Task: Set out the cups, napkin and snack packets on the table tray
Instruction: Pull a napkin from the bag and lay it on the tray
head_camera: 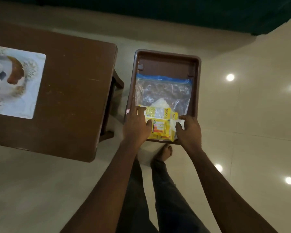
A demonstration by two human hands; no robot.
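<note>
A brown plastic tray (166,59) hangs over the floor, held at its near edge by both hands. My left hand (135,125) grips the near left corner, with fingers resting on the yellow snack packets (160,122). My right hand (190,129) grips the near right edge, thumb on a white napkin (179,122) beside the packets. A clear zip bag (163,91) with a blue seal lies flat in the tray under the packets. No cups are visible.
A brown table (71,91) stands to the left, with a printed white mat (15,81) on its top. Glossy cream floor tiles (242,115) reflect ceiling lights. My legs and a bare foot (165,152) show below the tray. A dark green surface (175,14) lies beyond.
</note>
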